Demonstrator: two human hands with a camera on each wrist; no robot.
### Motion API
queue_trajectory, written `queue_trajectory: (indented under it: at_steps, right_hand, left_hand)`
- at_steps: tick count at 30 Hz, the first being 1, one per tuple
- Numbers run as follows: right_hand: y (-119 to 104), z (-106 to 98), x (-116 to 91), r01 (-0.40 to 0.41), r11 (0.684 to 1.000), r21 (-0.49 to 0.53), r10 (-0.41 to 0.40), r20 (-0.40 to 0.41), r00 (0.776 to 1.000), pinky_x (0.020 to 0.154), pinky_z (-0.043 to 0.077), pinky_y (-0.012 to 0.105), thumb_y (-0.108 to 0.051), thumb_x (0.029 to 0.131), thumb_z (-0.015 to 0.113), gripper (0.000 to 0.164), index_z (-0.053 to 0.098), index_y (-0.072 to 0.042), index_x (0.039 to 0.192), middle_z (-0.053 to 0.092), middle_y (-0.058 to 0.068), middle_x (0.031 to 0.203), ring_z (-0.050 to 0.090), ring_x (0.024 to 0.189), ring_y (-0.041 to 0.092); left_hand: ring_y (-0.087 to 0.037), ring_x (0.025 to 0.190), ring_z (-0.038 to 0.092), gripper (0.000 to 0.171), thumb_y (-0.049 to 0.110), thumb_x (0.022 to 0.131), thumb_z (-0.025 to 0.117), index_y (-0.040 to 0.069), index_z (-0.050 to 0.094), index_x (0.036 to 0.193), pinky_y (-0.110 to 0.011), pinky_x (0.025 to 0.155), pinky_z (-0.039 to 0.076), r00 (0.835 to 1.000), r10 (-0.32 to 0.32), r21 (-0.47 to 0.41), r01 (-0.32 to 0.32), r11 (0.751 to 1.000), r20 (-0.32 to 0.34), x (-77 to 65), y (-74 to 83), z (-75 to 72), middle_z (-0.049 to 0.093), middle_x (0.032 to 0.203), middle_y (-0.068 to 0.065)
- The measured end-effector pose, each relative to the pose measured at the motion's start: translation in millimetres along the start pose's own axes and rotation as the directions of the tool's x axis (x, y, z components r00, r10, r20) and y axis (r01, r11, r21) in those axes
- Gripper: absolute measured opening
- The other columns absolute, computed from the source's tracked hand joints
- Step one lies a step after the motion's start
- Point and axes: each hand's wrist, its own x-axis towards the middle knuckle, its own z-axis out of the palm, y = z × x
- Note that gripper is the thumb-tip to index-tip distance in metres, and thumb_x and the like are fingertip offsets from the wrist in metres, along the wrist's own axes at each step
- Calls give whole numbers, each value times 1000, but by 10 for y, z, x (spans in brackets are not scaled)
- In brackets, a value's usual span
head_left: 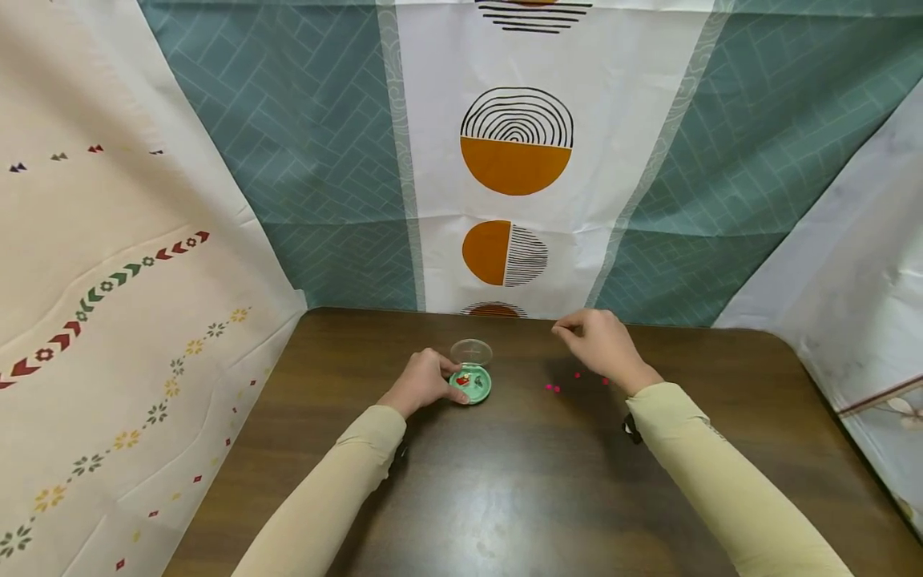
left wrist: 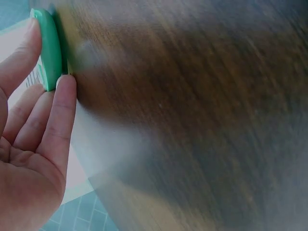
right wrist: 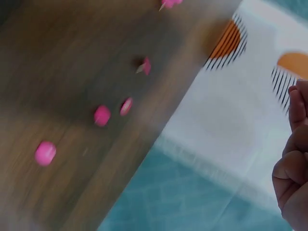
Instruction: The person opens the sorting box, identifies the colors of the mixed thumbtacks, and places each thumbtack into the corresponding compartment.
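Note:
On the table, my left hand [head_left: 421, 383] grips a round green case [head_left: 476, 400] by its side, thumb and fingers on its rim. In the left wrist view the case [left wrist: 52, 50] shows edge-on between thumb and fingers. Its clear lid [head_left: 472, 351] stands open at the back; small red and dark bits lie inside. Raised over the table to the right, my right hand [head_left: 597, 340] has its fingers curled, with thumb and fingertips together; nothing shows between them. Several pink thumbtacks [right wrist: 101, 115] lie scattered on the wood below the right hand.
The dark wooden table [head_left: 461, 497] ends at the back against a hanging patterned cloth [head_left: 519, 176]. More cloth [head_left: 108, 336] hangs along the left side, and a pale sheet [head_left: 858, 296] on the right.

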Motion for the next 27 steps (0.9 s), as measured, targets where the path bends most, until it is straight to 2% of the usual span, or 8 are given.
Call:
queue_trajectory:
  at_steps: [6, 10, 12, 15, 19, 24, 27]
  right_hand:
    - [288, -199, -145, -83, 996, 19, 83, -25, 996, 46, 34, 33, -34, 90, 62, 17, 72, -22, 96, 65, -7, 89, 38, 46, 12]
    - [469, -247, -229, -125, 992, 1, 125, -21, 992, 44, 32, 32, -33, 90, 62, 16, 71, -21, 95, 60, -8, 69, 35, 46, 13]
    - [554, -248, -273, -145, 989, -9, 145, 6, 989, 46, 32, 33, -32, 90, 61, 18, 71, -18, 96, 56, -6, 62, 35, 47, 14]
    - [651, -209, -304, -166, 986, -28, 168, 63, 984, 50, 35, 33, -31, 91, 60, 21, 71, -15, 98, 60, -3, 70, 41, 55, 14]
    - [753, -147, -323, -191, 980, -59, 197, 116, 973, 57, 41, 35, -32, 92, 58, 24, 71, -13, 100, 66, 0, 90, 51, 67, 15]
    - [815, -73, -335, -207, 975, -80, 218, 160, 963, 64, 45, 37, -32, 92, 58, 24, 71, -13, 99, 65, -3, 91, 56, 78, 16]
    - [821, -35, -348, -207, 975, -87, 220, 198, 955, 64, 44, 37, -29, 91, 59, 21, 71, -13, 98, 65, -5, 88, 55, 75, 15]
  left_hand:
    - [-11, 95, 55, 62, 41, 53, 87, 16, 70, 107, -26, 80, 44, 1000, -8, -14, 8, 1000, -3, -10, -9, 4, 65, 105, 9]
    - [-10, 96, 54, 62, 42, 53, 87, 16, 71, 107, -27, 82, 44, 1000, -8, -11, 8, 1000, -7, 4, -12, 14, 64, 104, 10]
    - [-10, 96, 54, 62, 42, 53, 87, 17, 71, 107, -27, 82, 43, 1000, -9, -9, 9, 1000, -6, 17, -3, 24, 65, 104, 11]
    - [-10, 95, 54, 61, 42, 53, 87, 17, 71, 106, -27, 81, 44, 1000, -13, -5, 13, 1000, -3, 22, -9, 23, 65, 103, 11]
    - [-10, 96, 54, 62, 42, 53, 87, 16, 71, 107, -27, 82, 43, 1000, -16, -7, 16, 1000, 2, 24, -4, 24, 65, 104, 10]
    - [-11, 96, 54, 62, 41, 53, 87, 16, 70, 107, -27, 82, 43, 1000, -16, -12, 16, 1000, 3, 20, 4, 20, 65, 104, 9]
    - [-10, 95, 54, 62, 41, 53, 87, 16, 70, 107, -27, 81, 44, 1000, -13, -13, 13, 1000, 3, 15, 6, 18, 65, 104, 9]
